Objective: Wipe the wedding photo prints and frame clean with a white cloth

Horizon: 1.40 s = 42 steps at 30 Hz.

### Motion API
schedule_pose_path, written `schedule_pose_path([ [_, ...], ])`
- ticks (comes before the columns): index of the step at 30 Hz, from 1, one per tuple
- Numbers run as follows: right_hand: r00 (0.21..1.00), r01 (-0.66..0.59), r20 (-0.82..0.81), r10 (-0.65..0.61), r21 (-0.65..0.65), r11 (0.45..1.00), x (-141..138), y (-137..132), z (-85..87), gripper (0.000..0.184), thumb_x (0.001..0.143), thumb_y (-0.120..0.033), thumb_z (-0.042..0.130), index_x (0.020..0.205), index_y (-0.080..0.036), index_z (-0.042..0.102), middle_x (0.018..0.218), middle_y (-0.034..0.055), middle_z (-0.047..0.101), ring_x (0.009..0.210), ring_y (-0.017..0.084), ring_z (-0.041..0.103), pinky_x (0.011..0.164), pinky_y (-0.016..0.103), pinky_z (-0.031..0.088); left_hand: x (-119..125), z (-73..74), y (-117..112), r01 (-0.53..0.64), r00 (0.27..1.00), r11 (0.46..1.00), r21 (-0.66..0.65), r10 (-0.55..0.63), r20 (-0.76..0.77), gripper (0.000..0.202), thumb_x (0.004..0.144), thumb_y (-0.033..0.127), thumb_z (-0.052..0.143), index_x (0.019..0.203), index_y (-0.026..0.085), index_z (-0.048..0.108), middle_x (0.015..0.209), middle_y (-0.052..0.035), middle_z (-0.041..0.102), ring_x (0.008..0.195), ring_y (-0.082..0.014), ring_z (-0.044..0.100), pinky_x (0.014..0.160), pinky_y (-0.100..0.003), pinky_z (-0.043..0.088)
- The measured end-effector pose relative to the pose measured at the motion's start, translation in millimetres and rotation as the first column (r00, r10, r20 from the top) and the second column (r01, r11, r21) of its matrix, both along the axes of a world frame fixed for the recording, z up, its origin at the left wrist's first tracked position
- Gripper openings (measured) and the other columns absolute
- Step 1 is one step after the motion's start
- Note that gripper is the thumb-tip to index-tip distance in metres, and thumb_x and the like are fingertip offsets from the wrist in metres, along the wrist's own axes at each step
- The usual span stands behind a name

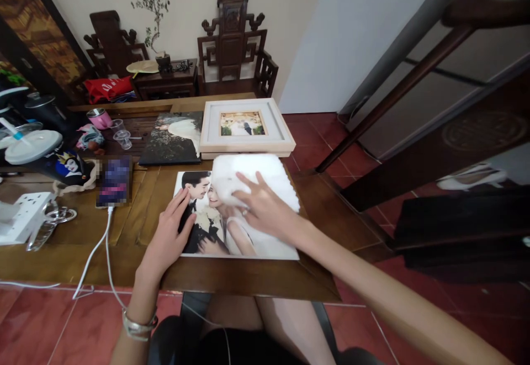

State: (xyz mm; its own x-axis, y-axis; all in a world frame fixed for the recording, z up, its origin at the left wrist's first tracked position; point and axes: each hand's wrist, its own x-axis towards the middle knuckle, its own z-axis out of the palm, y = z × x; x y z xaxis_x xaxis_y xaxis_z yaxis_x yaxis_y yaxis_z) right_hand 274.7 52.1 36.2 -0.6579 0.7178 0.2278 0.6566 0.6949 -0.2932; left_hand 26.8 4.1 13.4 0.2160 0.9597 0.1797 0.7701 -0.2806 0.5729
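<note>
A large photo print point(207, 227) of a couple lies flat near the table's front edge. Across its upper right part is a fluffy white cloth point(273, 174) with a scalloped edge. My right hand point(260, 205) holds this cloth down against the print, fingers spread and a ring on one of them. At the print's left edge rests my left hand point(174, 229), open and flat, its fingertips on the picture. Behind the cloth sits a pale wooden picture frame point(209, 127) around a smaller photo. A dark photo panel point(165, 147) lies left of that frame.
To the left are a blurred-out phone point(114, 183) on a white cable point(108, 238), a power strip point(27, 216), a clear hair claw point(47, 224) and a lidded black cup point(62, 163). A wooden chair point(232, 39) stands behind; dark wooden furniture point(439, 138) rises at right.
</note>
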Motion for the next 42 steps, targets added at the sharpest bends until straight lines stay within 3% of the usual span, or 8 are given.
schedule_pose_path([
  [6,0.984,-0.142,-0.112,0.135,-0.06,0.988,1,-103,-2.0,0.029,0.069,-0.006,0.054,0.087,-0.018,0.073,0.146,0.0174,0.047,0.142,0.039,0.027,0.111,0.072,0.018,1,0.4,-1,-0.011,1.0,1.0,-0.018,0.01,-0.023,0.05,0.099,0.037,0.038,0.148,0.026,0.034,0.157,-0.0098,0.032,0.146,-0.0237,0.027,0.115,-0.051,0.028],
  [9,0.976,-0.157,-0.162,0.146,-0.057,0.986,2,-125,-1.8,0.025,0.067,-0.006,0.054,0.078,-0.019,0.072,0.147,0.0151,0.047,0.143,0.036,0.026,0.114,0.067,0.017,1,1.0,-1,0.003,0.999,1.0,-0.011,-0.003,-0.033,0.05,0.099,0.037,0.038,0.148,0.025,0.034,0.157,-0.0096,0.032,0.146,-0.0232,0.027,0.115,-0.051,0.028],
  [12,0.973,-0.175,-0.165,0.16,-0.081,0.981,6,-111,0.4,0.03,0.067,-0.006,0.053,0.084,-0.021,0.072,0.145,0.0124,0.05,0.141,0.033,0.032,0.114,0.065,0.019,0,0.9,0,0.015,0.999,1.0,-0.015,-0.016,-0.049,0.051,0.099,0.037,0.039,0.148,0.025,0.033,0.157,-0.0102,0.032,0.146,-0.0234,0.026,0.115,-0.051,0.028],
  [23,0.996,0.086,-0.03,-0.084,0.068,0.994,30,22,-7.1,0.024,0.089,-0.009,0.043,0.103,-0.015,0.062,0.117,0.018,0.068,0.136,0.032,0.042,0.109,0.064,0.032,-1,0.6,0,0.002,1.0,1.0,-0.013,-0.002,-0.01,0.05,0.099,0.036,0.04,0.147,0.026,0.035,0.156,-0.0093,0.034,0.146,-0.0236,0.027,0.115,-0.05,0.028],
  [26,0.999,0.045,-0.016,-0.044,0.075,0.996,30,3,-8.8,0.027,0.082,-0.004,0.044,0.098,-0.013,0.065,0.12,0.0209,0.066,0.139,0.036,0.035,0.109,0.069,0.025,-1,0.1,0,-0.004,1.0,1.0,0.009,0.004,0.01,0.049,0.099,0.036,0.041,0.147,0.025,0.037,0.155,-0.0095,0.036,0.145,-0.0239,0.03,0.116,-0.05,0.028],
  [35,0.985,-0.132,-0.103,0.137,0.059,0.99,25,-126,-6.7,0.021,0.069,-0.004,0.053,0.072,-0.019,0.067,0.146,0.0171,0.046,0.143,0.036,0.026,0.112,0.071,0.017,0,-0.9,0,0.001,1.0,1.0,0.015,-0.001,-0.015,0.049,0.099,0.035,0.04,0.146,0.024,0.037,0.155,-0.0101,0.035,0.144,-0.0243,0.03,0.115,-0.05,0.029],
  [38,0.981,-0.168,-0.1,0.168,0.011,0.986,24,-125,-4.5,0.022,0.068,-0.005,0.055,0.076,-0.02,0.069,0.147,0.014,0.046,0.143,0.035,0.027,0.113,0.069,0.016,0,1.1,0,0.001,0.999,1.0,-0.015,-0.001,-0.05,0.049,0.099,0.036,0.038,0.147,0.027,0.035,0.157,-0.0094,0.033,0.145,-0.0245,0.028,0.114,-0.052,0.029],
  [42,0.988,-0.15,-0.057,0.147,-0.067,0.986,22,-78,1.4,0.033,0.07,-0.004,0.051,0.091,-0.019,0.071,0.145,0.0152,0.049,0.142,0.034,0.031,0.112,0.068,0.019,-1,2.6,0,0.015,0.998,1.0,-0.02,-0.017,-0.062,0.05,0.099,0.037,0.038,0.148,0.027,0.033,0.157,-0.0103,0.032,0.146,-0.0245,0.026,0.114,-0.051,0.029],
])
